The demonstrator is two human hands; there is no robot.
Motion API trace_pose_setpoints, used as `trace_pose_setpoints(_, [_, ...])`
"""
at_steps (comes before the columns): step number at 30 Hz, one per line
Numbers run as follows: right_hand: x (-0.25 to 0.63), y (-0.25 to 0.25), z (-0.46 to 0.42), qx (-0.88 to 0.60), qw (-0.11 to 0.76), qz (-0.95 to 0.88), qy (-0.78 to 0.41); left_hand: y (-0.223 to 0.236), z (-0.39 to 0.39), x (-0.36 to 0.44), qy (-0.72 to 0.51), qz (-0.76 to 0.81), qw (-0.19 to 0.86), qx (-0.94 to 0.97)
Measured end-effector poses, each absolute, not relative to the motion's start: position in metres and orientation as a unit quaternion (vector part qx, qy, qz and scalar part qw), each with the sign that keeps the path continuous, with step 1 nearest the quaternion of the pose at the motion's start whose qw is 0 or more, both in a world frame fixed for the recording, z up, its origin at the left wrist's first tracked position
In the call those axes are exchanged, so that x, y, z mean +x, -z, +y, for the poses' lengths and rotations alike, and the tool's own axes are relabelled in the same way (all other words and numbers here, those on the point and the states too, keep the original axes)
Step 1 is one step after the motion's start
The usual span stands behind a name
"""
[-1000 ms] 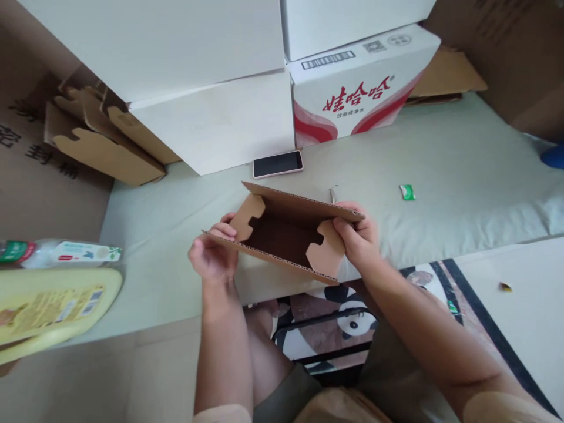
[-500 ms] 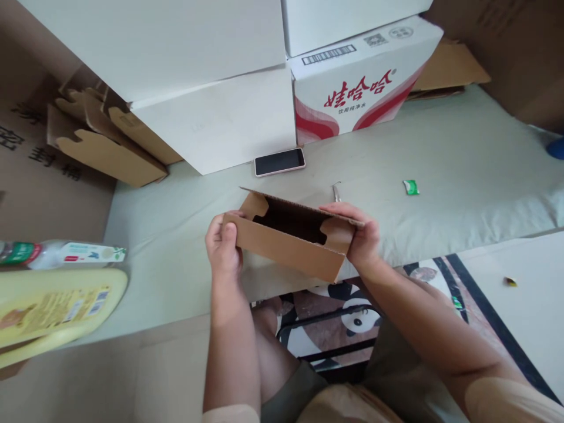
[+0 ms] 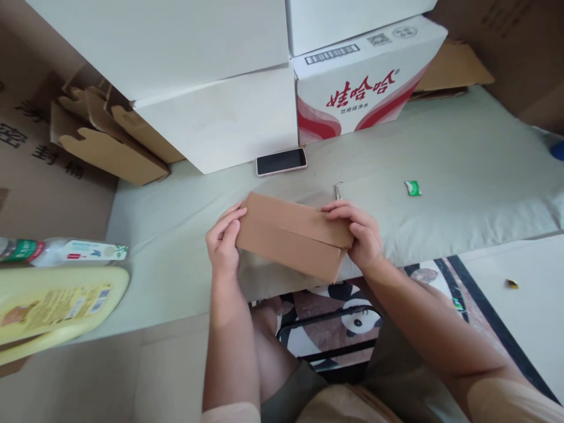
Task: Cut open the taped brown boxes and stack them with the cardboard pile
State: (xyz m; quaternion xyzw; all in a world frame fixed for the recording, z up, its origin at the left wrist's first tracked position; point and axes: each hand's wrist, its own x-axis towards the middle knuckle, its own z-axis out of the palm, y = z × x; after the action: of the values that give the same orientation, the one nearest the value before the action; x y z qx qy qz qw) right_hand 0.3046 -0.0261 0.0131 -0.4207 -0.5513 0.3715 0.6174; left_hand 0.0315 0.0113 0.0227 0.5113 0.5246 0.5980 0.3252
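Observation:
A small brown cardboard box (image 3: 291, 235) sits closed between my hands, over the front edge of a pale green padded surface (image 3: 440, 170). My left hand (image 3: 224, 245) grips its left end with fingers curled onto the top. My right hand (image 3: 360, 235) holds the right end, fingers pressing the lid flap down. The box's inside is hidden.
White cartons (image 3: 211, 117) and a red-printed carton (image 3: 361, 88) stand stacked behind. A phone (image 3: 281, 161) lies before them, a small metal piece (image 3: 337, 189) and a green wrapper (image 3: 413, 187) to the right. Flat brown cardboard blanks (image 3: 106, 150) lie left; a yellow bottle (image 3: 48, 308) and a clear bottle (image 3: 57, 251) near left.
The box was open with its tabbed end flaps showing; the top flap has come down and the box is now closed. Both hands stayed at its ends.

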Motion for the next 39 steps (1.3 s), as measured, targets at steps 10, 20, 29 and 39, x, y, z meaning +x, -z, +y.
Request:
trace_pose_setpoints(10, [0.298, 0.01, -0.021, -0.48, 0.514, -0.527, -0.476, -0.013, 0.025, 0.007, -0.725, 0.53, 0.337, 0.281])
trace_pose_setpoints(20, [0.276, 0.014, -0.034, -0.38, 0.538, -0.588, -0.469, -0.005, 0.018, 0.025, -0.566, 0.602, 0.458, 0.328])
trace_pose_setpoints(29, [0.265, 0.003, -0.034, -0.41, 0.521, -0.581, -0.473, -0.008, 0.023, 0.042, -0.552, 0.569, 0.528, 0.305])
trace_pose_setpoints(39, [0.274, -0.017, -0.028, -0.443, 0.523, -0.564, -0.461, 0.016, 0.012, 0.028, -0.471, 0.633, 0.521, 0.325])
